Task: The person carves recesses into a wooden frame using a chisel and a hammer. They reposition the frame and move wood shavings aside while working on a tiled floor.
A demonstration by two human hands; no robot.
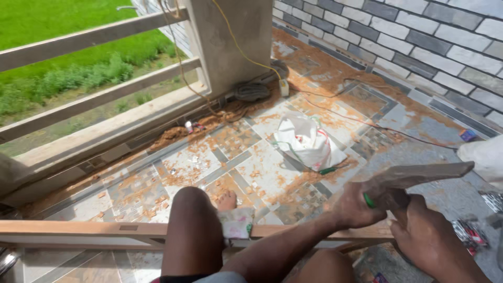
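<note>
- Head view showed a wooden mallet, a rough grey-brown block with a tapered end, raised and blurred just above the long wooden frame piece lying across the floor in front of you.
- Your right hand was wrapped shut around the mallet's lower part, beneath its head.
- Your left hand was closed around a slim tool with a green handle, probably a chisel; its tip was hidden behind your fingers.
- To do this well, you had to keep the green-handled tool steady and square on the wood, and bring the mallet down flat on its top, not at a slant.
- Your foot rested on the frame piece over a folded cloth, pinning the wood; that weight needed to be firm so nothing slid.
- The frame piece looked smooth and planed, pale brown, with a small rectangular notch near its left part.
- Floor tiles were glossy and patterned in grey, littered with orange-brown chips and sawdust, which could have been slippery.
- A crumpled white plastic bag lay well apart on the tiles, beyond your foot.
- A yellow cord ran down the concrete pillar; a grey brick-patterned wall stood to your right.
</note>
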